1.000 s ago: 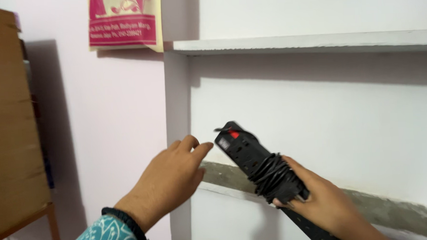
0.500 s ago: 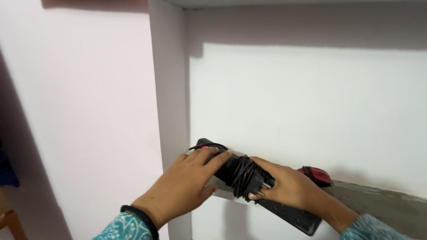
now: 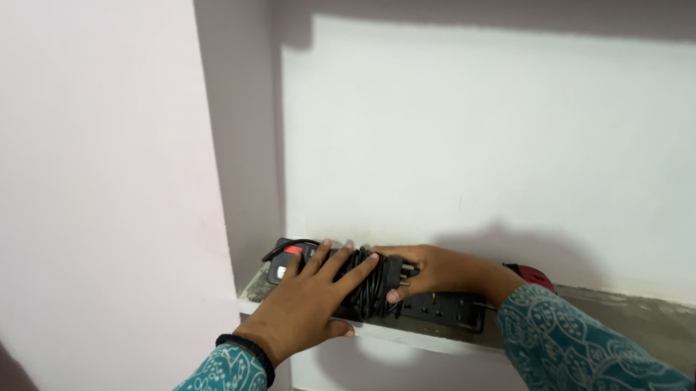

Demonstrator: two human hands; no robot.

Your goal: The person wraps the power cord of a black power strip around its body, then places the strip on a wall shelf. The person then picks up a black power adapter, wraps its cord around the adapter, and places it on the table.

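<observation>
Pale wall niche, grey shelf [image 3: 643, 315]: left hand [image 3: 306, 303] flat, fingers spread, at nine o'clock and right hand [image 3: 433, 270] gripping at three o'clock settle the cord-wrapped power strip [image 3: 367, 284].

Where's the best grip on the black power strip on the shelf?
Probably the power strip at its bare socket end, right of the wound cord. Come from the open front, pinching across the narrow width: it lies flat along the shelf, wall behind.
</observation>
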